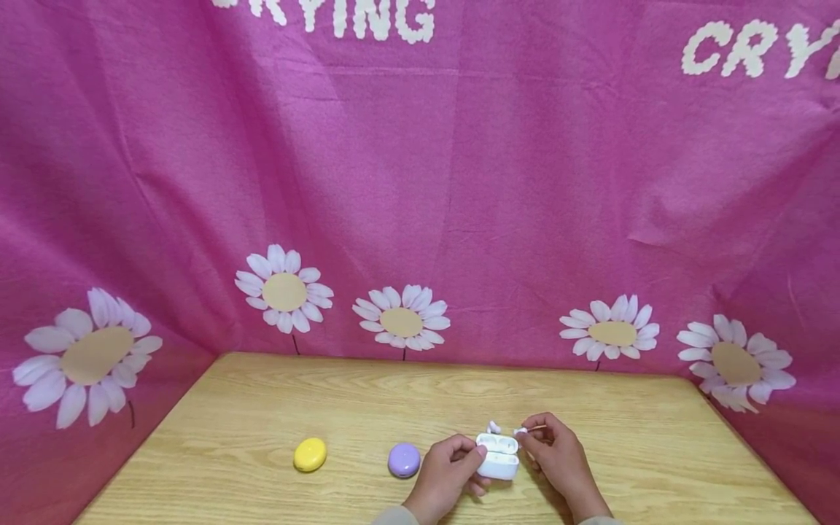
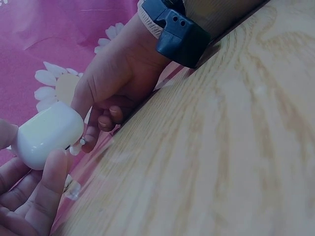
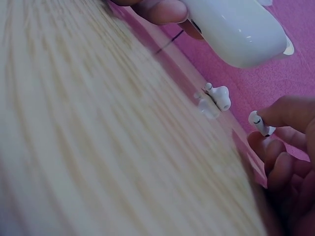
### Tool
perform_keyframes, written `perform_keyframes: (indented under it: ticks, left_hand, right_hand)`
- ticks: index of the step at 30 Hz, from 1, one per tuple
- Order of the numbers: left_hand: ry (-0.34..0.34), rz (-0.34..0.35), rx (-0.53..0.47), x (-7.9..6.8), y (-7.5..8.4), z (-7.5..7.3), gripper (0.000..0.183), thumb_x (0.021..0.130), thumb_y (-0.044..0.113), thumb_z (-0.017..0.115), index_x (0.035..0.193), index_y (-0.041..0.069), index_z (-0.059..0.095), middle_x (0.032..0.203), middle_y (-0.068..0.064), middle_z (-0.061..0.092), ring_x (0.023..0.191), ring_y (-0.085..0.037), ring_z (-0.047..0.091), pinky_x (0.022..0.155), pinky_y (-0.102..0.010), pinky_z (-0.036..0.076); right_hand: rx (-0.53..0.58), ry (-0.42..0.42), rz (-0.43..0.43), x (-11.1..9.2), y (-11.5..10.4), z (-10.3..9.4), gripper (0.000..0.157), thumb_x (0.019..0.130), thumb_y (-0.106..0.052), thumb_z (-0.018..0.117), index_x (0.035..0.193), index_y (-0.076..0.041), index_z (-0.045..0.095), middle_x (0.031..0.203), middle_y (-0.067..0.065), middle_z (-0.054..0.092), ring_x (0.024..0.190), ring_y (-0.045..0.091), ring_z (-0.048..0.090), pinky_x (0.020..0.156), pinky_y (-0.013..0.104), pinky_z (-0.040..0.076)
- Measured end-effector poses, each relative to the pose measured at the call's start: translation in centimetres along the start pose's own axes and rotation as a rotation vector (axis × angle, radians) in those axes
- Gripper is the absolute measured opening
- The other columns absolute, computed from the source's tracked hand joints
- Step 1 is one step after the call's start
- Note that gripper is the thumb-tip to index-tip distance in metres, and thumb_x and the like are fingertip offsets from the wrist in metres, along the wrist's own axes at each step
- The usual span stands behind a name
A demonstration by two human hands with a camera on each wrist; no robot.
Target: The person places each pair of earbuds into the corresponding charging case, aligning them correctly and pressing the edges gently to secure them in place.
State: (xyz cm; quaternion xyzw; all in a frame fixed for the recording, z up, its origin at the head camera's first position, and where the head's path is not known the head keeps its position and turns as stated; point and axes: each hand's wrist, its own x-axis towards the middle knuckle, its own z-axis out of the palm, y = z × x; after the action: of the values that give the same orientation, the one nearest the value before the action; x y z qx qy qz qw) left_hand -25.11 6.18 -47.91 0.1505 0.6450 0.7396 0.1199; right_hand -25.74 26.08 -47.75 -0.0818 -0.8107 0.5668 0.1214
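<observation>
A white earbud charging case with its lid raised is gripped by my left hand, thumb on the near side. The case's smooth white shell is held off the table in the left wrist view. Just right of it, my right hand pinches a white earbud between thumb and fingertips. A second white earbud lies on the table behind the case, touched by neither hand. Part of the case is hidden behind my left fingers.
A round purple case-like object lies on the wooden table left of my left hand. Farther left is a similar yellow one. A pink cloth with printed daisies hangs behind the table and along its sides.
</observation>
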Motion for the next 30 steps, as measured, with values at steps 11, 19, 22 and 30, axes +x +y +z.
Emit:
perform_keyframes:
  ticks: [11,19,22,30]
  left_hand:
    - [0.003,0.007,-0.002,0.02,-0.18,-0.13,0.026,0.093,0.023,0.065,0.097,-0.003,0.062,0.079,-0.006,0.067,0.063,-0.014,0.065,0.056,-0.024,0.056]
    - [0.019,0.024,-0.012,0.0,-0.48,-0.16,0.023,0.093,0.018,0.063,0.097,-0.004,0.062,0.08,-0.009,0.067,0.063,-0.015,0.066,0.055,-0.026,0.057]
    - [0.02,0.026,-0.018,0.01,-0.53,-0.15,0.023,0.094,0.017,0.063,0.098,-0.005,0.061,0.081,-0.009,0.067,0.063,-0.015,0.066,0.055,-0.026,0.057]
    - [0.017,0.011,-0.017,0.15,-0.54,-0.09,0.022,0.094,0.017,0.063,0.098,-0.004,0.061,0.082,-0.009,0.068,0.065,-0.018,0.066,0.057,-0.027,0.057]
  right_hand:
    - [0.045,-0.019,0.051,-0.23,-0.74,-0.33,0.021,0.084,-0.012,0.073,0.101,-0.002,0.067,0.074,0.004,0.059,0.055,0.014,0.052,0.044,0.025,0.045]
    - [0.101,-0.021,0.048,-0.21,-0.51,-0.56,0.019,0.085,-0.009,0.07,0.102,-0.003,0.065,0.075,0.006,0.061,0.055,0.013,0.051,0.043,0.023,0.043]
    - [0.107,-0.015,0.052,-0.13,-0.33,-0.62,0.02,0.085,-0.01,0.071,0.102,-0.003,0.065,0.075,0.006,0.061,0.055,0.012,0.051,0.043,0.022,0.042]
    - [0.132,-0.015,0.057,-0.03,-0.32,-0.96,0.023,0.085,-0.012,0.072,0.105,-0.003,0.066,0.074,0.007,0.062,0.057,0.013,0.053,0.045,0.023,0.044]
